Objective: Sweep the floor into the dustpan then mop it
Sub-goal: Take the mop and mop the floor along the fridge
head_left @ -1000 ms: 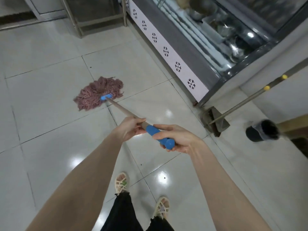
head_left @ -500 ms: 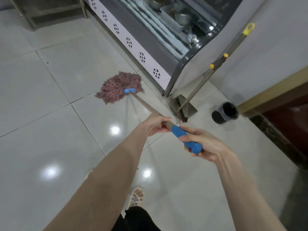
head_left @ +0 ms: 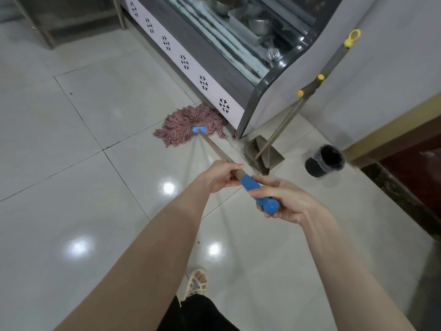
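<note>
Grip: right hand [head_left: 284, 201] closed round blue handle end of mop [head_left: 259, 192]; left hand [head_left: 220, 176] closed on the wooden shaft just ahead. Mop head [head_left: 191, 126]: pink strings spread on tiled floor [head_left: 95, 139], touching display cabinet [head_left: 214, 68] base. Dustpan [head_left: 263, 151] near, upright by cabinet corner. Risk: strings snagging under cabinet, shaft knocking dustpan or bin [head_left: 325, 161]. Dustpan contents indiscernible; broom head unseen.

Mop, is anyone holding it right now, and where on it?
Yes. Both hands hold the mop: the left hand on the wooden shaft, the right hand on the blue grip at the handle's end.
</note>
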`<state>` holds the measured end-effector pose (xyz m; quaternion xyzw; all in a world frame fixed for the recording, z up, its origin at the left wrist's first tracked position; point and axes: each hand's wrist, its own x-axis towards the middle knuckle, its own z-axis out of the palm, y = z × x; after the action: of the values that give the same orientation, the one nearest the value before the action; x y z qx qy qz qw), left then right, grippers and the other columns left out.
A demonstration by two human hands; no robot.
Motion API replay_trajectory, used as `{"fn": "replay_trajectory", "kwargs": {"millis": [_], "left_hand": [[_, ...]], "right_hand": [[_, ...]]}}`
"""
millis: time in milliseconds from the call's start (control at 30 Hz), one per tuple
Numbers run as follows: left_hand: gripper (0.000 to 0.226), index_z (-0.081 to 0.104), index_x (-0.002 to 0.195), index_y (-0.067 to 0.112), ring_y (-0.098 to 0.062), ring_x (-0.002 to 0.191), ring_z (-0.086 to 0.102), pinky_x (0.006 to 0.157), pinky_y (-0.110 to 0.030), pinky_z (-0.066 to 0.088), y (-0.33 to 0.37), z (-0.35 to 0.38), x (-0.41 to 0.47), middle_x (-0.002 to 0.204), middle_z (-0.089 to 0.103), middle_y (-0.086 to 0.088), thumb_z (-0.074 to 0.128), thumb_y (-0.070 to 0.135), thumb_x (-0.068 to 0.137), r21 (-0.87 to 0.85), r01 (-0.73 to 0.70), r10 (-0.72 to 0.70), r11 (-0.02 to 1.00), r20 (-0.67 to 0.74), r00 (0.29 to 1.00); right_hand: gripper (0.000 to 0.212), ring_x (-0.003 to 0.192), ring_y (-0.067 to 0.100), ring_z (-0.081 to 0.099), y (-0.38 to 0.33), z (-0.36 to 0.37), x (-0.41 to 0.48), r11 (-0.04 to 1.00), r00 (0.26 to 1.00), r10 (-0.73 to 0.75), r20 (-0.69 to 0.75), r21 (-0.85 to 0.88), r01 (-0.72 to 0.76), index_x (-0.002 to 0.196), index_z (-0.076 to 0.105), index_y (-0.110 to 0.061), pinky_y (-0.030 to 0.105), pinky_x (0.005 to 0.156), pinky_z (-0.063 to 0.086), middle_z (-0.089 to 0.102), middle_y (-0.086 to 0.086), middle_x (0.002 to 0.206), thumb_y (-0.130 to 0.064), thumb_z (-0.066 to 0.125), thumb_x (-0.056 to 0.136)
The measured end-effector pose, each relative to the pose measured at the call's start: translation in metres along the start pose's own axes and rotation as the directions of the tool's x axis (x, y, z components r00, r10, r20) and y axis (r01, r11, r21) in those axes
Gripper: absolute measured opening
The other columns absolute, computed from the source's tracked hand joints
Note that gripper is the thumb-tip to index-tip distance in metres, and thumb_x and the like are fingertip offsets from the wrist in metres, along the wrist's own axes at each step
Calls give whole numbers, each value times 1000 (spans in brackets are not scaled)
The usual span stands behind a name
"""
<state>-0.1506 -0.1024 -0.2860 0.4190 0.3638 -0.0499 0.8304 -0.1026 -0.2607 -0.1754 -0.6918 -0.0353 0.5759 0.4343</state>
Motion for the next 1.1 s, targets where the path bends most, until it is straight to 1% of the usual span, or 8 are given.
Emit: {"fn": "replay_trajectory", "kwargs": {"millis": [133, 267, 400, 533, 700, 767, 867, 1100], "left_hand": [[10, 51, 90, 7, -17, 71, 64, 64, -28, 55, 14, -16, 8, 76, 56, -4, 60, 11, 91, -23, -11, 10, 1000, -46, 999], [10, 51, 86, 7, -18, 70, 63, 55, -25, 55, 38, -32, 24, 75, 55, -5, 58, 10, 92, -25, -17, 14, 1000, -113, 993], [14, 50, 81, 7, -19, 70, 63, 52, -25, 55, 74, -50, 51, 75, 55, -7, 58, 8, 93, -8, -19, 17, 1000, -138, 990], [13, 51, 82, 7, -19, 72, 62, 51, -24, 55, 127, -80, 85, 78, 55, -8, 56, 8, 93, -8, -25, 24, 1000, -138, 990], [6, 53, 89, 7, -19, 73, 62, 62, -28, 56, 209, -136, 134, 79, 56, -7, 56, 9, 94, -2, -18, 17, 1000, -168, 986], [4, 54, 93, 6, -19, 74, 63, 66, -29, 57, 236, -152, 148, 79, 57, -7, 56, 9, 94, -10, -26, 24, 1000, -155, 988], [8, 52, 86, 5, -19, 75, 63, 72, -32, 58, 293, -173, 175, 79, 57, -8, 56, 8, 93, -18, -19, 16, 1000, -133, 991], [9, 52, 85, 5, -19, 74, 63, 66, -29, 60, 372, -219, 218, 79, 56, -8, 56, 7, 93, -27, -27, 22, 999, -170, 985]], "right_hand": [[70, 59, 23, 54, -16, 9, 21, 1000, 1000, -12, 26, -18, 12, 135, 48, -17, 24, 42, 42, 62, 14, 87, -8, 77, 72], [68, 61, 22, 53, -38, 17, 49, 1000, 999, -19, 31, -17, 19, 134, 50, -18, 26, 49, 43, 60, 14, 92, -7, 76, 72], [66, 60, 20, 51, -70, 19, 85, 1000, 999, -8, 34, -11, 9, 134, 52, -19, 25, 50, 43, 59, 12, 90, -6, 74, 74], [66, 62, 19, 50, -126, 27, 132, 1000, 998, -9, 59, -10, 10, 134, 52, -19, 24, 47, 45, 58, 13, 93, -6, 75, 74], [69, 59, 20, 50, -210, 55, 203, 999, 996, -21, 85, -43, 24, 136, 51, -17, 25, 46, 44, 59, 12, 87, -7, 76, 73], [64, 60, 19, 49, -238, 63, 220, 998, 996, -22, 82, -54, 26, 133, 54, -16, 24, 44, 44, 58, 12, 88, -7, 75, 74], [54, 54, 14, 50, -296, 70, 252, 1000, 997, -20, 76, -13, 21, 127, 59, -14, 19, 39, 42, 57, 11, 85, -4, 72, 76], [42, 58, 16, 48, -383, 97, 308, 998, 994, -10, 111, -59, 17, 119, 62, -14, 17, 37, 40, 54, 10, 81, -3, 69, 79]]}}
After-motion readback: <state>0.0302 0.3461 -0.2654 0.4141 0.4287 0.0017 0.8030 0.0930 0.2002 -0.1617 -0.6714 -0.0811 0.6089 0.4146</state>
